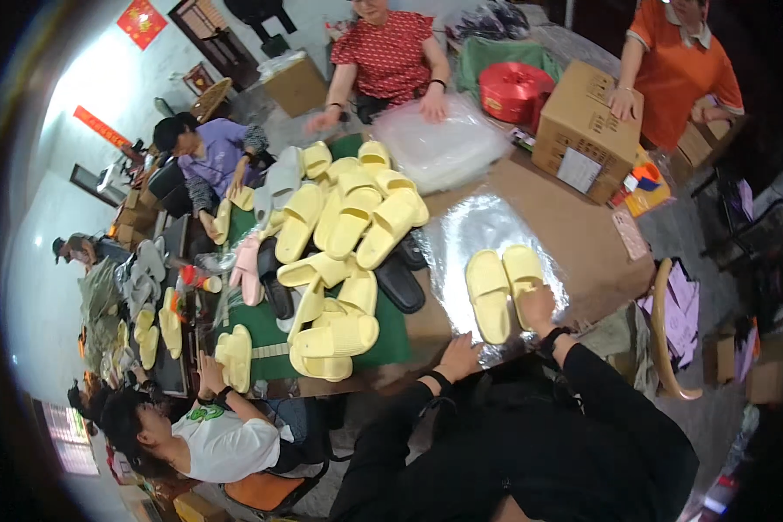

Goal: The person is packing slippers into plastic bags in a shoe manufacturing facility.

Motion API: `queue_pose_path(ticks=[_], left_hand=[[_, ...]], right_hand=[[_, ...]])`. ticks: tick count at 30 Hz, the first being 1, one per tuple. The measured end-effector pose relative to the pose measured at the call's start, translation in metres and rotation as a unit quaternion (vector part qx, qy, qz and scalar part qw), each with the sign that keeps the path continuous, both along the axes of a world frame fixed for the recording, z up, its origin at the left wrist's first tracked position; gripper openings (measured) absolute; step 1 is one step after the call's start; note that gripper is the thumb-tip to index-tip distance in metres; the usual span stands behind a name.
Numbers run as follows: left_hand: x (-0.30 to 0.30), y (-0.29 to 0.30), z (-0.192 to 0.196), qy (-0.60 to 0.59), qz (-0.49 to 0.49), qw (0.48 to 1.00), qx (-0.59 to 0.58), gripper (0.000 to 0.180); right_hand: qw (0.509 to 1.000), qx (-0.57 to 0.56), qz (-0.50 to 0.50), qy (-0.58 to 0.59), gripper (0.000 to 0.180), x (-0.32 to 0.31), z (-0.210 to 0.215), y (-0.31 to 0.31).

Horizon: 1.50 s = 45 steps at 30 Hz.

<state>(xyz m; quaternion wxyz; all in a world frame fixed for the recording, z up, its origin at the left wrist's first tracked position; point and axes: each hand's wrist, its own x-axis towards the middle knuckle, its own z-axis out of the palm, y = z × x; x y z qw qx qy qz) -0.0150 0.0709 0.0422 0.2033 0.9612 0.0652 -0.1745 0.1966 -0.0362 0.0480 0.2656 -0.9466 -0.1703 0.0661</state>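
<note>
On the brown table (574, 235), a clear plastic bag (461, 230) lies flat with a pair of pale yellow slippers (503, 287) side by side on top of it, toes pointing away from the wearer; right hand (538, 309) rests on the heel end of the right-hand slipper, fingers curled over its edge, gripping it; left hand (458, 355) sits at the near edge of the plastic bag, just below the heel of the left-hand slipper, fingers bent down onto the film; whether it pinches the film I cannot tell; both forearms in black sleeves, a dark band on each wrist. Left of the bag, a heap of yellow slippers (348, 226) on a green mat (391, 339), with a few black slippers (398, 283) among them, near but apart from the pair. Far side of table: stack of clear bags (439, 148) under the hand of a person in a red top (387, 52); cardboard box (583, 122) touched by a person in an orange shirt (679, 65); red spool of twine (513, 87) beside the box. A person in a white shirt (226, 444) sits at lower left, holding a yellow slipper.
</note>
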Motion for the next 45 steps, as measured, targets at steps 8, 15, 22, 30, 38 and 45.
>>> queue_pose_path(ticks=[8,15,22,30,38,45], left_hand=[[-0.013,0.004,-0.022,0.01,-0.037,0.997,0.072,0.043],[0.01,-0.005,-0.008,0.052,-0.039,0.993,0.097,0.042],[0.021,-0.012,0.003,0.009,-0.1,0.995,-0.004,0.044],[0.036,-0.019,-0.009,0.057,-0.129,0.984,0.111,0.054],[0.041,0.018,-0.041,-0.114,-0.056,0.991,-0.046,0.042],[0.051,0.023,-0.021,-0.152,0.135,0.977,-0.063,0.022]], right_hand=[[0.963,-0.046,0.261,0.042,0.025,-0.023,-0.017,0.015],[0.956,-0.1,0.253,0.111,0.04,0.005,0.006,0.032],[0.899,0.353,0.121,0.229,0.021,0.017,0.071,-0.027],[0.785,0.257,0.198,0.528,0.036,0.005,0.137,-0.105],[0.782,0.203,0.234,0.541,0.036,-0.002,0.128,-0.109],[0.771,0.225,0.265,0.534,0.034,-0.002,0.136,-0.109]])
